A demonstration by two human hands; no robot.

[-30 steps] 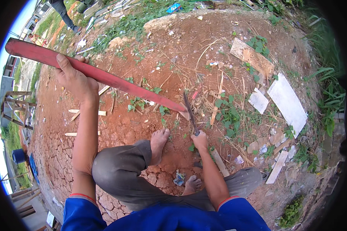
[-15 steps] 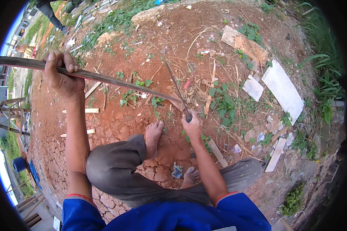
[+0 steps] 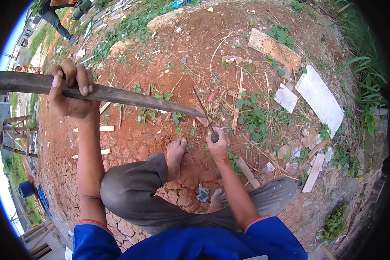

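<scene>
My left hand (image 3: pixel 76 93) is raised at the left, its fingers wrapped round a long, dark, flattish strip of wood or bamboo (image 3: pixel 134 98). The strip runs from the left rim of the view and narrows toward the middle. Lower and to the right, my right hand (image 3: pixel 220 145) is closed on the dark handle of a long, thin-bladed knife (image 3: pixel 200 102), its blade pointing away from me. The strip's tapered end lies close by the blade just above that hand; I cannot tell whether they touch.
I squat barefoot on cracked red soil (image 3: pixel 130 143). Wood chips and dry stalks litter the ground ahead. White board pieces (image 3: pixel 320 100) and a brown plank (image 3: pixel 275 51) lie to the right. A person's legs (image 3: pixel 56 21) show at the far left, and a wooden frame (image 3: pixel 18 134) stands below them.
The strip has turned, now showing a broader face, and its near-left part looks larger. The knife blade appears shorter and more tilted. Both hands have shifted only slightly.
</scene>
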